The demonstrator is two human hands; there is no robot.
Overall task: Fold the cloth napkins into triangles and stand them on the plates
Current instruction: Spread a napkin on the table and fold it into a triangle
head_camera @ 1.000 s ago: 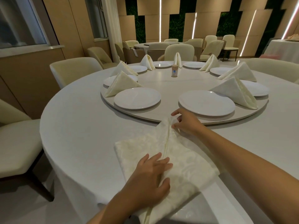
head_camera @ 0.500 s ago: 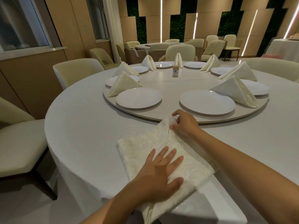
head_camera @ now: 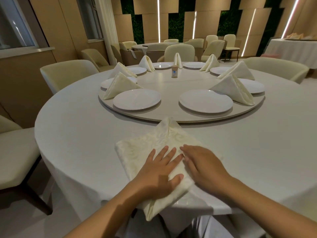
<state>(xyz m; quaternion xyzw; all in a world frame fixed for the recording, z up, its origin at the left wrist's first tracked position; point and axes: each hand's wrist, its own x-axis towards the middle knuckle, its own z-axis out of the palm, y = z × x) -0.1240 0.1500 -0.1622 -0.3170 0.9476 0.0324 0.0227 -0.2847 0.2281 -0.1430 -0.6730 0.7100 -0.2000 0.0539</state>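
Note:
A cream patterned napkin [head_camera: 145,145] lies folded on the white table, its far corner pointing at the turntable [head_camera: 171,115] and its near corner hanging over the table edge. My left hand [head_camera: 159,174] presses flat on its near half with fingers spread. Beside it my right hand [head_camera: 204,167] also lies flat on the cloth, fingers straight. Two bare white plates [head_camera: 137,99] [head_camera: 205,100] sit nearest on the turntable. Folded triangle napkins [head_camera: 120,85] [head_camera: 233,88] stand by the plates further round.
A small brown bottle [head_camera: 174,71] stands at the turntable's centre. Cream chairs [head_camera: 66,74] [head_camera: 15,152] ring the table on the left, another [head_camera: 277,67] on the right. A second dining table [head_camera: 154,47] and a draped table [head_camera: 295,48] stand behind.
My right hand has left the napkin's far corner and come back to lie flat beside my left hand. The left hand has spread its fingers on the cloth.

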